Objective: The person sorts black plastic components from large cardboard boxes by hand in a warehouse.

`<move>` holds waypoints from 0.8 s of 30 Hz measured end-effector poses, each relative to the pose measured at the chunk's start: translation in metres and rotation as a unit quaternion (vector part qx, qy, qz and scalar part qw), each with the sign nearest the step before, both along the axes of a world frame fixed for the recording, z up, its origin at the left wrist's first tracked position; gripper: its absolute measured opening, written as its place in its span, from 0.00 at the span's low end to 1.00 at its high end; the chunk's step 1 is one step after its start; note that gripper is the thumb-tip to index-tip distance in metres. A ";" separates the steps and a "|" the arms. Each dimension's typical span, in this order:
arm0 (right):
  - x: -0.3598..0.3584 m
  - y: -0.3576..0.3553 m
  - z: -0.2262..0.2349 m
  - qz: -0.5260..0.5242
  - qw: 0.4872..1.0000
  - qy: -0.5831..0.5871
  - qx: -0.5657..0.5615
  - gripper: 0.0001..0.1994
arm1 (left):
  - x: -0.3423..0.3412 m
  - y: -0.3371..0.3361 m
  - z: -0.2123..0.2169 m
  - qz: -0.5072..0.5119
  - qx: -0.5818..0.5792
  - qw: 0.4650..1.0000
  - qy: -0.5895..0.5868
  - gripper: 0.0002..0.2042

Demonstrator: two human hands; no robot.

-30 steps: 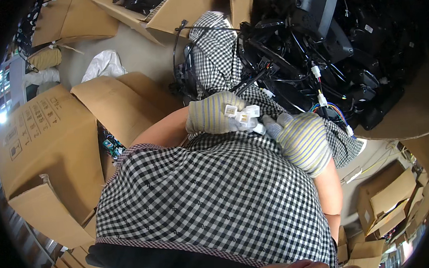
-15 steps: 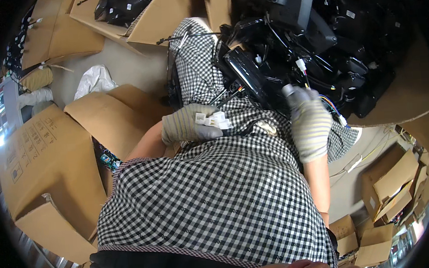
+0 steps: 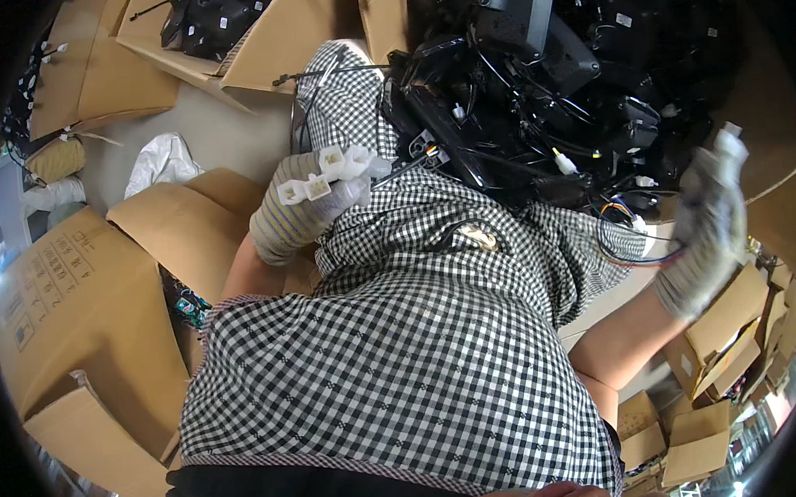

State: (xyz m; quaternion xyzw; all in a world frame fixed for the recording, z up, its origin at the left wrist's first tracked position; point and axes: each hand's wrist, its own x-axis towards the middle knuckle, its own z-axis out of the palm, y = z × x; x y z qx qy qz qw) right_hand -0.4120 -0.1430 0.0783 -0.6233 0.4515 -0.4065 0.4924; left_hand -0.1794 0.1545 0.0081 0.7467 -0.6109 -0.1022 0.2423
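My left hand, in a striped grey work glove, is closed round a bunch of white plastic wire connectors. Their open sockets face up. A dark cable runs from beside them toward the black parts. Out to the right, my gloved right hand is raised with its fingers curled. Coloured wires loop from the pile's edge to this hand and seem gripped in it. A small pale tip shows at its fingers; whether it is a connector or a glove fingertip is unclear.
Black plastic housings with cables fill a large carton ahead of me. Another white connector lies among them. A checked apron covers my lap. Cardboard boxes stand at left and lower right. A white bag lies on the floor.
My right hand has swung outward to the right, away from the pile, and the coloured wires now stretch toward it. My left hand has risen and turned, showing more connectors.
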 end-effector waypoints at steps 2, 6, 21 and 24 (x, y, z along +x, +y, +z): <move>0.001 0.003 0.031 -0.028 0.992 -0.061 -0.103 0.17 | -0.007 -0.001 0.004 0.086 -0.053 0.948 0.303 0.09; -0.007 -0.012 0.044 -0.110 0.933 -0.104 -0.325 0.18 | -0.019 -0.028 0.044 0.236 -0.014 0.846 0.478 0.24; 0.051 0.091 -0.045 0.505 0.860 0.065 -0.033 0.10 | -0.043 -0.060 0.005 0.031 -0.084 0.688 0.720 0.29; 0.047 0.092 -0.046 0.527 0.846 0.075 -0.022 0.11 | -0.047 -0.072 0.008 -0.001 -0.106 0.719 0.686 0.24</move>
